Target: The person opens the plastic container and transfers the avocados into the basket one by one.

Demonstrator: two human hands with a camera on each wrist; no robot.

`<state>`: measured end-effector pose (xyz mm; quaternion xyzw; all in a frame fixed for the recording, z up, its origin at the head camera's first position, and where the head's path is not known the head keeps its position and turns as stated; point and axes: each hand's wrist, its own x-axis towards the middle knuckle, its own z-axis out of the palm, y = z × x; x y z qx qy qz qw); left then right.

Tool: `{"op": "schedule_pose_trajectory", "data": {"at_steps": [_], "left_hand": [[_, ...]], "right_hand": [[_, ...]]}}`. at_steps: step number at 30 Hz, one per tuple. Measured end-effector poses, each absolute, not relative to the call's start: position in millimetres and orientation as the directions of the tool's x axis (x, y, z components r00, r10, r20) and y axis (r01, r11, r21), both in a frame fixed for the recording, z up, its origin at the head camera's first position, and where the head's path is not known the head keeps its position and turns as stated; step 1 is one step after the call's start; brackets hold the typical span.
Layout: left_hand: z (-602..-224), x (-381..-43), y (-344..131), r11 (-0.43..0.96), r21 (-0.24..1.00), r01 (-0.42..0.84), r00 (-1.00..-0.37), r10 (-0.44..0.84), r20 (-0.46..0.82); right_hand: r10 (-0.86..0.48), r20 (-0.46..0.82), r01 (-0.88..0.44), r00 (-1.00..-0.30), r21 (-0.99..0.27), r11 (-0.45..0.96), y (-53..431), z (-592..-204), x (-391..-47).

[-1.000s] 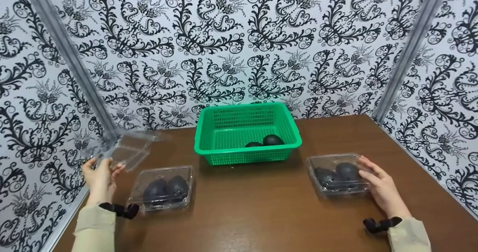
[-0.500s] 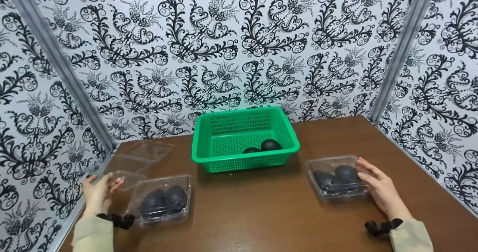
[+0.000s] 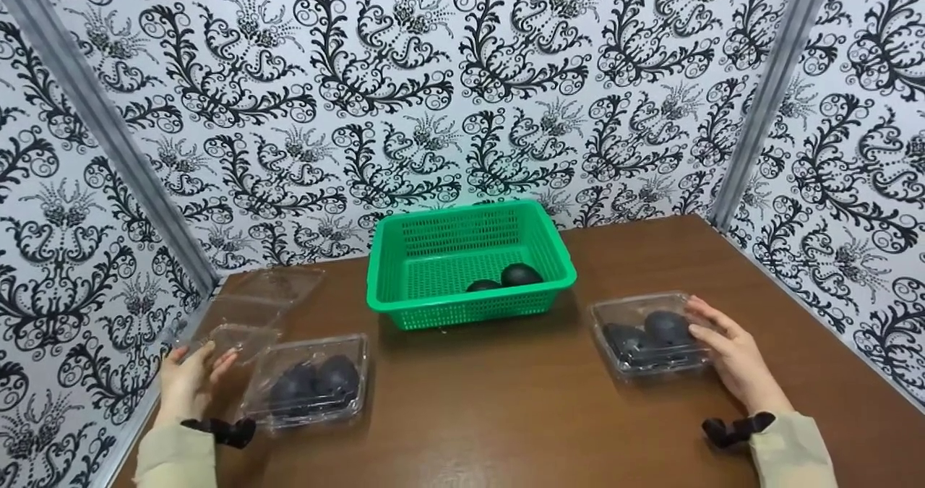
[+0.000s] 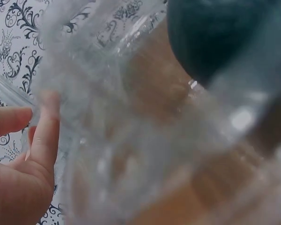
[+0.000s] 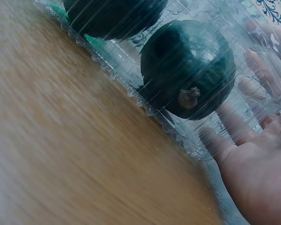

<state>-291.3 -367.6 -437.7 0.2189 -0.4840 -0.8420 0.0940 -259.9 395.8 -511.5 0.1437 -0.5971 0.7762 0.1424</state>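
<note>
My left hand point(image 3: 189, 379) is at the left, beside a clear plastic clamshell point(image 3: 249, 304) with nothing in it, its fingers loosely spread at the near end. Whether they touch it is unclear. Just right of that hand, a closed clamshell point(image 3: 253, 408) holds two dark avocados point(image 3: 338, 378). My right hand point(image 3: 737, 354) rests against the right side of another closed clamshell point(image 3: 614, 364), fingers extended along its wall. Two avocados point(image 5: 189, 70) lie inside, one showing its stem scar in the right wrist view. Plastic blurs much of the left wrist view.
A green plastic basket point(image 3: 390, 304) stands at the back middle of the brown table point(image 3: 470, 408), with two dark avocados point(image 3: 520, 275) visible at its right. Patterned walls point(image 3: 433, 76) close off the back and both sides.
My left hand has lowered the clamshell with nothing in it from a raised position onto the table at the back left, and its fingers have loosened. The right hand stays beside its clamshell.
</note>
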Motion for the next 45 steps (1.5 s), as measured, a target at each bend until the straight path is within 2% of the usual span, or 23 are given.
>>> {"op": "schedule_pose_trajectory", "data": {"at_steps": [6,9,14,18,21,24,28,32,35,40,45], "left_hand": [[-436,-277,-378,-0.564,0.823,-0.073,-0.888,-0.338,-0.311],[-435,-266,-380,-0.521,0.852,-0.046,-0.886,-0.374,-0.276],[-424,-253,-368,-0.407,0.912,0.039,-0.888,-0.433,-0.155],[-404,-249,-335,-0.278,0.955,0.103,-0.921,-0.390,-0.014],[-390,-246,-293,-0.187,0.970,0.156,-0.956,-0.277,0.100],[-381,-239,-240,-0.109,0.971,0.212,-0.975,-0.086,0.203],[-391,-232,-157,-0.093,0.952,0.292,-0.930,0.207,0.305],[-428,-232,-77,-0.158,0.959,0.233,-0.844,0.458,0.280],[-458,-232,-27,-0.190,0.977,0.094,-0.818,0.545,0.185],[-491,-236,35,-0.239,0.957,-0.162,-0.850,0.527,-0.012],[-507,-249,77,-0.275,0.919,-0.283,-0.876,0.465,-0.131]], "right_hand": [[0.039,0.396,-0.392,-0.917,-0.881,-0.264,394,-512,-261],[0.046,0.412,-0.408,-0.910,-0.871,-0.273,393,-512,-260],[0.053,0.424,-0.421,-0.904,-0.859,-0.291,395,-511,-260],[0.048,0.410,-0.405,-0.911,-0.866,-0.294,397,-509,-258],[0.040,0.396,-0.387,-0.918,-0.866,-0.316,398,-507,-257],[0.034,0.386,-0.374,-0.922,-0.863,-0.339,397,-507,-257],[0.021,0.387,-0.369,-0.922,-0.860,-0.352,396,-508,-258],[0.027,0.392,-0.376,-0.920,-0.860,-0.344,397,-508,-259],[0.029,0.389,-0.377,-0.921,-0.866,-0.328,397,-508,-259],[0.020,0.356,-0.347,-0.934,-0.895,-0.281,398,-506,-259],[0.023,0.336,-0.323,-0.942,-0.881,-0.346,405,-503,-255]]}}
